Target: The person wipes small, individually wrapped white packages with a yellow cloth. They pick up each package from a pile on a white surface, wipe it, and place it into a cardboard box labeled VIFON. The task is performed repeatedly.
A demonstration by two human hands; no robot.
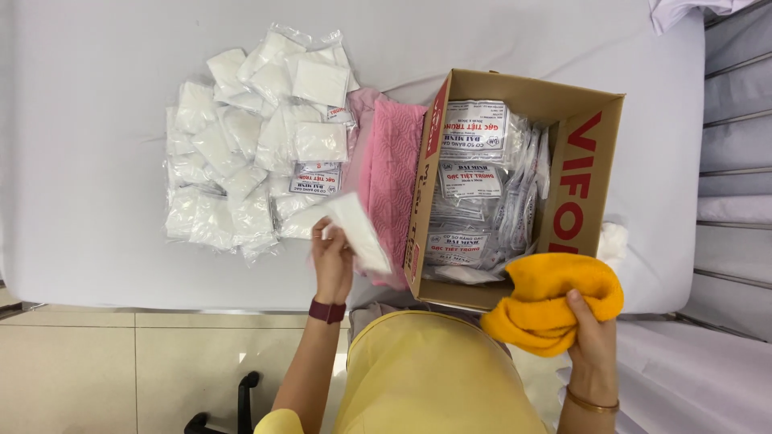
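White gauze packet [358,231] pinched in left hand [332,265] over bed edge [88,241], just beside heap of packets [257,137]. Light, floppy, slick wrapper probably; best gripped at an end. Right hand [593,337] bunched around soft yellow cloth [555,301]. Cardboard box [583,173] stuffed with upright labelled packs [474,185]; pink cloth [394,173] alongside.

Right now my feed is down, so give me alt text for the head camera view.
Seen from above, the left hand holds a flat white packet over a white-sheeted bed, while the right hand grips a bunched yellow cloth. A pile of white gauze packets lies beside a pink cloth, and an open cardboard box holds more packets.
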